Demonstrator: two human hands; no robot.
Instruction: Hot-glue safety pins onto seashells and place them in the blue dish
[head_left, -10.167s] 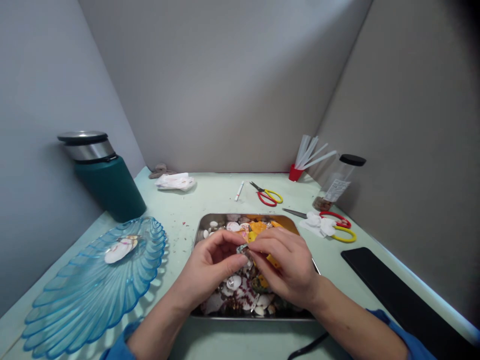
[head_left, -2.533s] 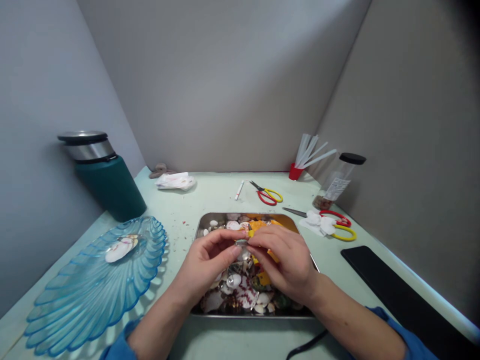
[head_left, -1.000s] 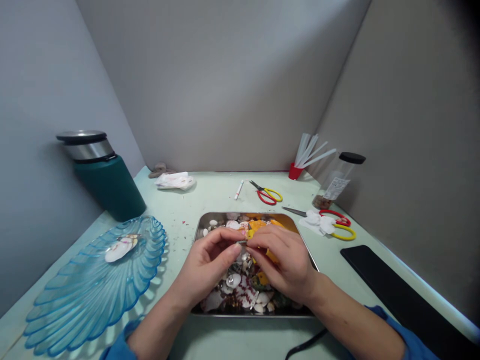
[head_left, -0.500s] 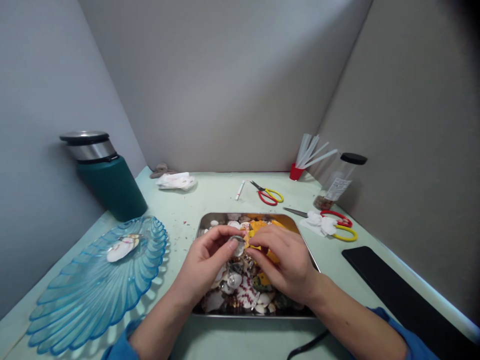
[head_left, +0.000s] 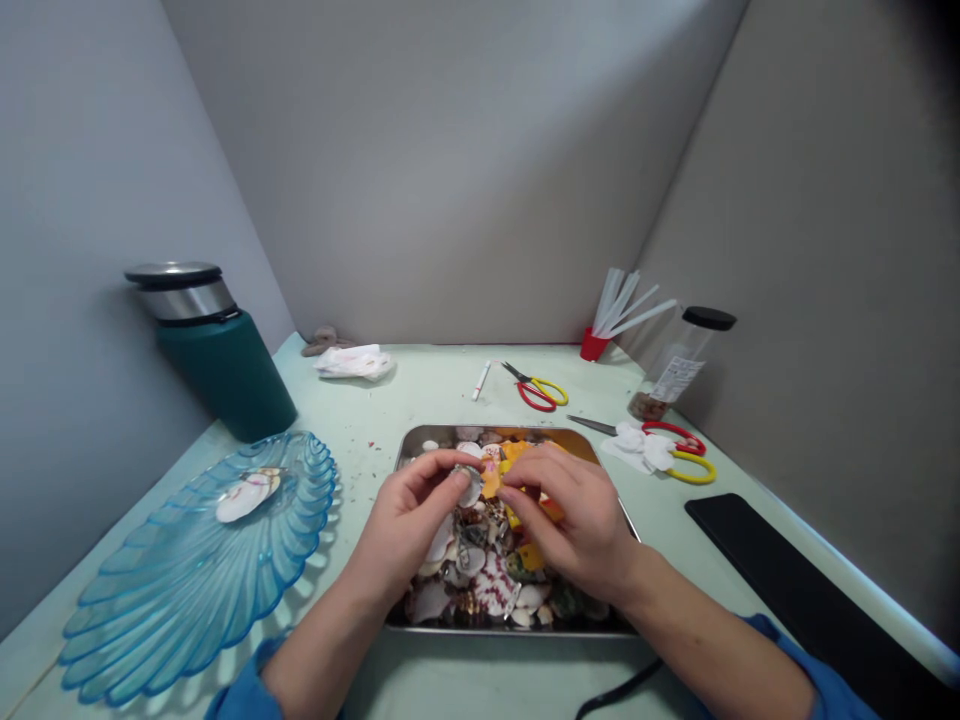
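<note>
My left hand (head_left: pixel 416 515) pinches a small, pale, round shell (head_left: pixel 471 490) between thumb and forefinger. Close to its right, my right hand (head_left: pixel 570 510) has its thumb and forefinger pressed together; whatever they hold is hidden or too small to make out. Both hands hover over a metal tray (head_left: pixel 510 632) full of mixed seashells, and they cover part of it. Among the contents lie a white shell with dark red marks (head_left: pixel 495 585) and several yellow pieces (head_left: pixel 531 556).
At left, a blue scalloped glass dish (head_left: pixel 202 575) bears a pale shell (head_left: pixel 246 496), near a green flask (head_left: pixel 229 375). Behind the tray lie a marker (head_left: pixel 481 381) and scissors (head_left: pixel 541 388). To the right are larger scissors (head_left: pixel 694 465), a clear jar (head_left: pixel 671 370) and a black strip (head_left: pixel 795 580).
The shell in my left hand has tilted and shifted slightly left. My right fingertips have drawn a little away from it.
</note>
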